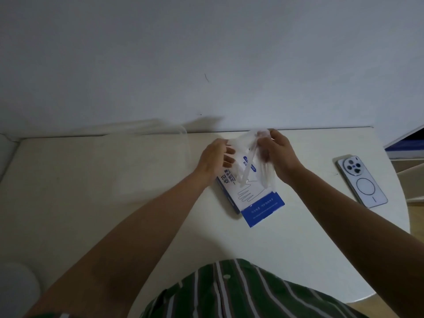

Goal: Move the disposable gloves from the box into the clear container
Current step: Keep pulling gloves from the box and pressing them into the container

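A blue and white glove box point(257, 198) lies flat on the white table point(160, 226), just right of centre. Thin clear disposable gloves point(246, 154) hang above its far end, stretched between both hands. My left hand point(214, 157) holds the left side of the gloves with curled fingers. My right hand point(278, 152) pinches their upper right part, a little higher. The clear container point(151, 157) stands to the left of my left hand, by the wall, faint and blurred.
A white phone point(361, 180) lies face down near the table's right edge. The wall runs along the table's far edge. A white rounded object point(16, 285) sits at the lower left. A blue and white item point(408, 143) shows at the far right.
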`<state>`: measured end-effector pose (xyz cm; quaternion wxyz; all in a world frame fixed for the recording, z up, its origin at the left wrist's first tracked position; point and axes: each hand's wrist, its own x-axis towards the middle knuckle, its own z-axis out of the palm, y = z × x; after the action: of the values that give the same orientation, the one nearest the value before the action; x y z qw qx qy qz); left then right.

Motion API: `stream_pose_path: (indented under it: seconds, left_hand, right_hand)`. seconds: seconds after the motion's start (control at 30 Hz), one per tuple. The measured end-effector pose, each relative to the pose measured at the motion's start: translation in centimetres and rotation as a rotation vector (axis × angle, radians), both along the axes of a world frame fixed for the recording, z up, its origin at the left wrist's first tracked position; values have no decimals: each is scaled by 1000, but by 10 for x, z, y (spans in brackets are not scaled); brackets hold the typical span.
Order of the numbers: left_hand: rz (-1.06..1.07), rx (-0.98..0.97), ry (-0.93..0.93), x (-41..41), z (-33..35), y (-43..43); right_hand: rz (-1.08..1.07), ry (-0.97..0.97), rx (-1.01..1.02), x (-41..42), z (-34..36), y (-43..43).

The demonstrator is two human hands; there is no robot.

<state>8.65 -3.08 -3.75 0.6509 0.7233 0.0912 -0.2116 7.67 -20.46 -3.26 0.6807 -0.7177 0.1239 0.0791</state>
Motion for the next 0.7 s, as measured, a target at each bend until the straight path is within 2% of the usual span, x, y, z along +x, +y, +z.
stream_pose_path:
  seconds: [0.07,0.13,0.2,0.4,0.53,0.6,0.7]
  left_hand:
    - [163,-238,109,4,11,3]
    - [230,-312,156,6,18,13]
    - [210,-337,142,5,20,23]
    - [327,-123,-77,2,21,57]
    - [370,130,-217,4,14,86]
    - [396,166,-228,5,10,101]
    - [428,203,-247,1,5,127]
  right_hand:
    - [51,3,-21,-2,1,4]
    - [137,-19,-33,-5,4,12]
    - [228,-22,-33,-5,8,21]
    - [291,2,-16,-2,21,57]
    - [446,8,-186,7,24,90]
    - [424,-23,-206,11,25,101]
    - [314,9,-90,18,28,119]
